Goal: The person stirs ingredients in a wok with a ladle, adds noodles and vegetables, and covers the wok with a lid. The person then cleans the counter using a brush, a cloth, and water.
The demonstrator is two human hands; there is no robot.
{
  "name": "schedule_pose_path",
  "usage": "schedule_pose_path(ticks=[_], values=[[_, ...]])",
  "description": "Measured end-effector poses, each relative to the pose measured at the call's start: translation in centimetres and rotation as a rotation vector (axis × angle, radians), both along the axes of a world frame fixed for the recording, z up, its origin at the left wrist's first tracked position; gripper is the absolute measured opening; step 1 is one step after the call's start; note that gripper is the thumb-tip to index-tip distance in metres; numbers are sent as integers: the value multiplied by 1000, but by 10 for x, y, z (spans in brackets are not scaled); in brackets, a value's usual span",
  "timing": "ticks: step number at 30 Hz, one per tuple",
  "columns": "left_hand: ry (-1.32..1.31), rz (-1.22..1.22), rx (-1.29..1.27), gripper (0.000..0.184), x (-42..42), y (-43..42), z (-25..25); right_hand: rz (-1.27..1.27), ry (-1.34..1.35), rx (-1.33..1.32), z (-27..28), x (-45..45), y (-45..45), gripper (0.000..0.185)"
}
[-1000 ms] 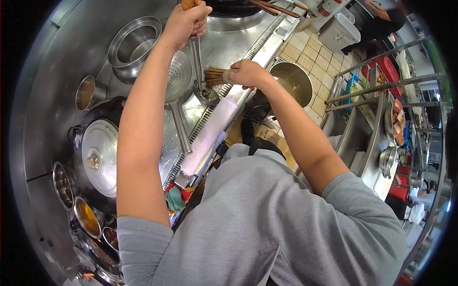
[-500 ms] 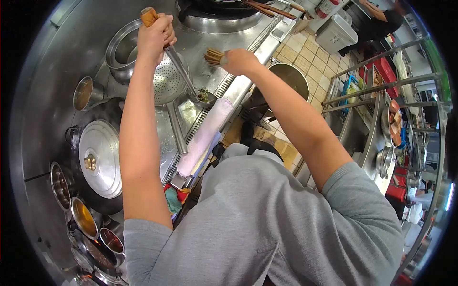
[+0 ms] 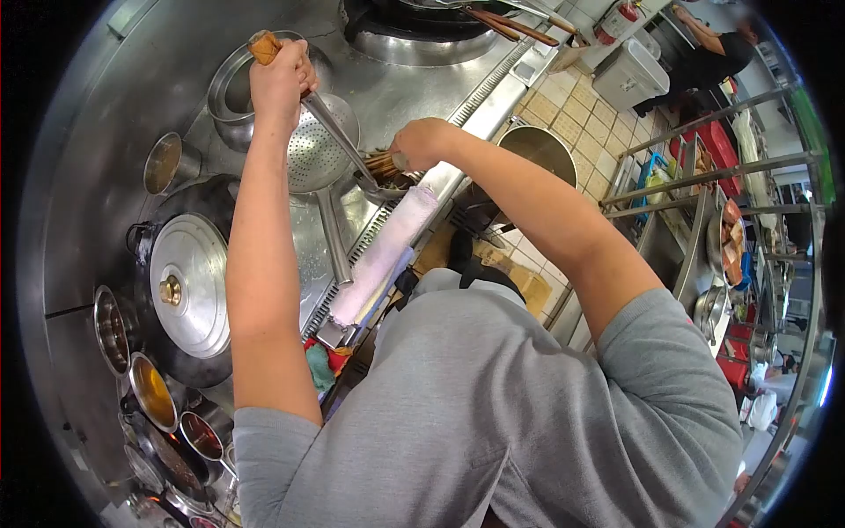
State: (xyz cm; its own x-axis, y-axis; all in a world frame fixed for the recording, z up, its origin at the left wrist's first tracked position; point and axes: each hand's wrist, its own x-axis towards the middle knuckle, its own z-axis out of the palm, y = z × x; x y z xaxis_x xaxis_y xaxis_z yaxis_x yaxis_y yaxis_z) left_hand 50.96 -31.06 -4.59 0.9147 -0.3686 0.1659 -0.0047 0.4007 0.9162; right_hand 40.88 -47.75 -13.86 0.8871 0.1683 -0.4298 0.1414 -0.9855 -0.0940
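My left hand (image 3: 280,86) grips the ladle's wooden handle (image 3: 264,47). The metal ladle (image 3: 338,132) slopes down to the right, its bowl resting near the slotted drain strip at the counter's edge. In my right hand (image 3: 423,143) is a bamboo brush (image 3: 384,165), its bristles at the ladle's bowl. Beside the ladle, a perforated strainer (image 3: 319,145) lies on the steel counter (image 3: 387,97), its handle toward me. A rolled pinkish-white towel (image 3: 387,255) sits along the edge, just below the bowl.
A lidded pot (image 3: 198,290) and several sauce containers stand at the left. A wok (image 3: 414,26) sits at the top. Right of the counter is a large pot (image 3: 539,154) above the tiled floor (image 3: 572,106). Another person (image 3: 713,53) is at the upper right, beyond a bin (image 3: 629,77).
Over the last second my left hand has moved left and down, tilting the ladle. My right hand lifted the brush away from the ladle's bowl, then brought it back down there.
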Motion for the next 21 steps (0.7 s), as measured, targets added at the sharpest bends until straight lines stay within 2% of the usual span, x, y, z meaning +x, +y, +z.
schedule_pose_path(ticks=[1,2,5,7,9,10,11,13,15,17,18,19,21], values=[[19,2,-4,28,-1,3,-1,81,60,66,7,-2,-1,35],[23,5,-3,28,-3,6,-4,57,-7,171,14,-1,-13,35],[9,39,-3,29,-3,16,-2,-11,-83,208,25,-2,-26,36],[25,33,-42,30,-4,22,-5,-76,-174,139,9,-9,-14,36],[20,4,-53,29,-8,33,-9,-33,32,-60,-4,-14,-4,36],[15,-7,-84,29,-11,41,-12,96,-30,42,-10,-17,-14,38],[7,-21,-119,29,-13,47,-14,90,-40,45,-11,-18,-34,38],[-21,-10,-167,29,-19,58,-23,47,-157,430,-6,-26,-75,41],[-27,6,-206,29,-21,58,-35,-323,-67,606,12,-50,-101,46],[-89,122,-286,27,-34,42,-44,-673,-95,742,49,-83,-98,44],[-82,164,-283,24,-47,29,-42,-754,-186,943,33,-93,-111,43],[-127,210,-170,21,-53,22,-51,-830,-273,1147,14,-102,-123,43],[-199,175,126,14,-68,18,-71,-961,-400,1376,-2,-123,-136,45]])
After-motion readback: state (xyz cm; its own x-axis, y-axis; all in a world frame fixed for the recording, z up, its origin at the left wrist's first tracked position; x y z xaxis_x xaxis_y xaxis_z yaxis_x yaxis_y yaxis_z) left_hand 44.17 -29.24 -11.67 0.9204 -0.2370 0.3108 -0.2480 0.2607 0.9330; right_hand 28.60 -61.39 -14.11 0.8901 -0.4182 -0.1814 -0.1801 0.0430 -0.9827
